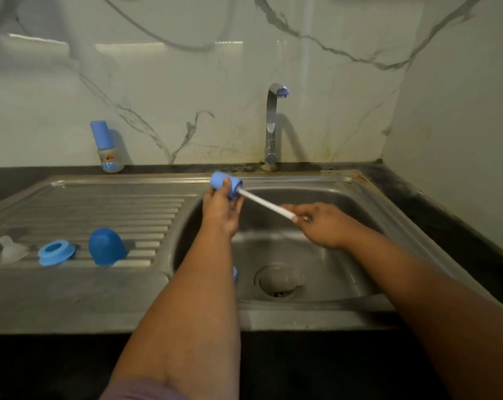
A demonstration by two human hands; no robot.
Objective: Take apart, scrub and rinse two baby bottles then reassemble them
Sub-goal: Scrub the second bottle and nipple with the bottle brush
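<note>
Left hand (220, 209) gripping blue cap (225, 184), right hand (321, 223) holding brush handle (263, 202) inside it

drainboard (80, 203): back half open | front: nipple (12, 249), ring (56, 252), cap (107, 246)

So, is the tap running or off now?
Off, it seems: no stream shows below the tap spout, and the sink basin shows no splashing.

Light blue cap (225, 184), white brush handle (263, 202), dark blue dome (107, 246), grey-veined white wall (186, 82), steel-grey sink (316, 255)
</note>
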